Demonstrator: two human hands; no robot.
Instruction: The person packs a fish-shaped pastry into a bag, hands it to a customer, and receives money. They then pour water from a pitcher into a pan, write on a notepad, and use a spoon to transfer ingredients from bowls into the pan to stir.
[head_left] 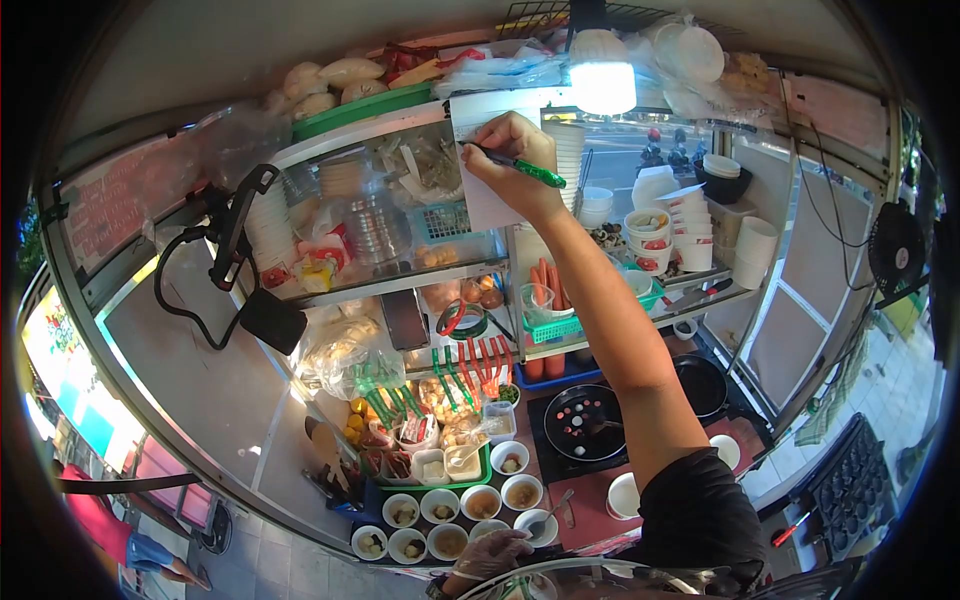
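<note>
My right hand [518, 158] is raised at the top of the stall, closed around a green and black pen [540, 172]. Behind it a white paper sheet [488, 200] hangs against the upper shelf, and the hand rests over its upper part. Low in the view my left hand [492, 553], in a clear plastic glove, lies beside a white bowl [540, 538] with a metal spoon [539, 527] in it. Its fingers are curled by the bowl's rim, and whatever they may hold is hidden. Several white bowls of food [441, 506] stand near it.
A black pan [560, 440] with small round pieces sits on the stove. Tongs [485, 365] with red and green handles stand over food containers. Stacked paper cups [690, 235] and a green basket [555, 328] fill the right shelf. A bright lamp [603, 88] hangs overhead.
</note>
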